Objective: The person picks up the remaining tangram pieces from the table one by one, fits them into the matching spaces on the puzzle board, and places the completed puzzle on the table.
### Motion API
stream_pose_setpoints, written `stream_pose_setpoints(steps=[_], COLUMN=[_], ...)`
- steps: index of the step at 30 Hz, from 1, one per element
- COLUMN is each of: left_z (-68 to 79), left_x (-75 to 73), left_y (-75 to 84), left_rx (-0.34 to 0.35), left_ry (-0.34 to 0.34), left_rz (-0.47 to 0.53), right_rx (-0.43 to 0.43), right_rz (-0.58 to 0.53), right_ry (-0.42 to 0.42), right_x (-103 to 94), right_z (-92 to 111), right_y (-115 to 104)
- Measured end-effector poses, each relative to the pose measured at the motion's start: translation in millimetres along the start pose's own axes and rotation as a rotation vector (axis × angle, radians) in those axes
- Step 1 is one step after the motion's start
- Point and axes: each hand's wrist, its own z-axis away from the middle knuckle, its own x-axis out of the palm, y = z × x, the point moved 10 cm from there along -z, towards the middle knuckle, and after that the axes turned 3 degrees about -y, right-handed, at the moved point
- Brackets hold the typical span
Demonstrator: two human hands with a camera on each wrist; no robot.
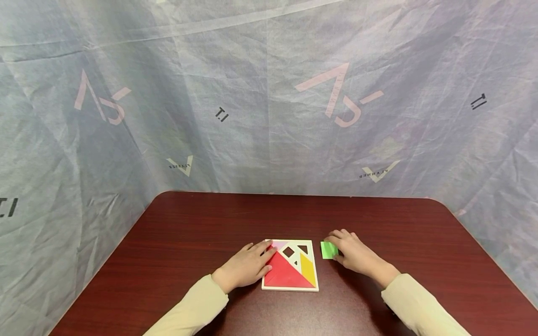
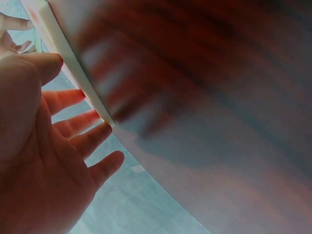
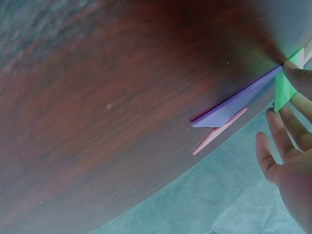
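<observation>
A white square tangram tray (image 1: 290, 289) lies flat on the table. Red (image 1: 286, 274) fills its lower left half, with a yellow parallelogram (image 1: 308, 269) at right and a pink piece (image 1: 278, 244) at the top left; dark openings show between them. My left hand (image 1: 244, 267) rests along the tray's left edge, fingers extended, fingertips at the rim (image 2: 73, 63) in the left wrist view. To the right of the tray, my right hand (image 1: 356, 253) pinches a green square piece (image 1: 328, 250) between thumb and fingers, tilted up in the right wrist view.
Beside the green piece, a purple piece (image 3: 234, 106) and a thin pinkish piece (image 3: 222, 130) lie on the table in the right wrist view; the right hand hides them from the head camera. A grey printed cloth (image 1: 269, 93) hangs behind the dark red table (image 1: 201, 219).
</observation>
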Motion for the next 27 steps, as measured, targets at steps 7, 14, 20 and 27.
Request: stream_pose_setpoints(steps=[7, 14, 20, 27], left_z=[-0.5, -1.5, -0.7, -0.2], left_x=[2.8, 4.8, 4.2, 1.8], left_y=[-1.0, -2.8, -2.2, -1.2], left_rx=[-0.01, -0.02, -0.017, -0.009], left_ry=[-0.017, -0.025, -0.021, -0.011], left_rz=[0.0, -0.017, -0.021, -0.005], right_rx=[-0.004, -0.026, -0.024, -0.028], right_rz=[0.032, 0.034, 0.054, 0.072], right_ry=[0.006, 0.01, 0.009, 0.021], right_x=[0.2, 0.6, -0.3, -4.1], right_z=[0.5, 0.7, 1.1, 1.3], right_y=[-0.3, -2.6, -3.1, -5.0])
